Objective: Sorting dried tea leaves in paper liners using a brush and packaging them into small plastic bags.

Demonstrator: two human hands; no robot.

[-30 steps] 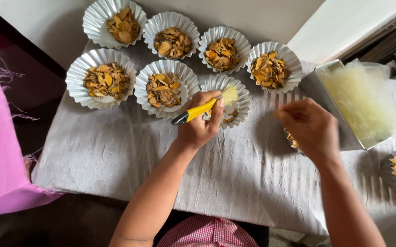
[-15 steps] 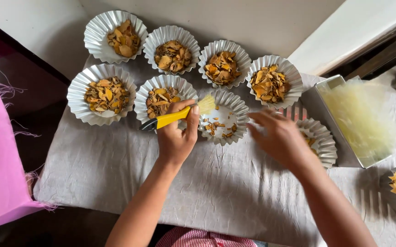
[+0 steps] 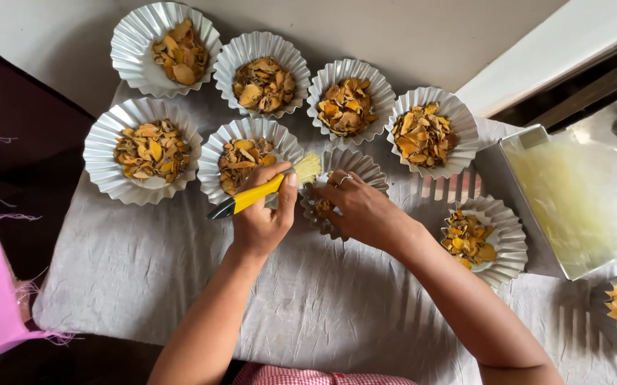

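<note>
Left hand (image 3: 262, 217) holds brush (image 3: 262, 191) (yellow-handled) over dish (image 3: 355, 167).

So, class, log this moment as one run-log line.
left hand: holds yellow brush | right hand: on foil dish | bristles over that dish | cloth beneath

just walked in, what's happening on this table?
A person works over a cloth-covered table set with fluted foil cups of dried orange-yellow slices. The left hand holds a yellow-handled brush, bristles over a cup in the front row. The right hand, a ring on one finger, rests on that cup and covers most of its contents. Six filled cups sit behind and left, two more to the right, beside a metal tray.
</note>
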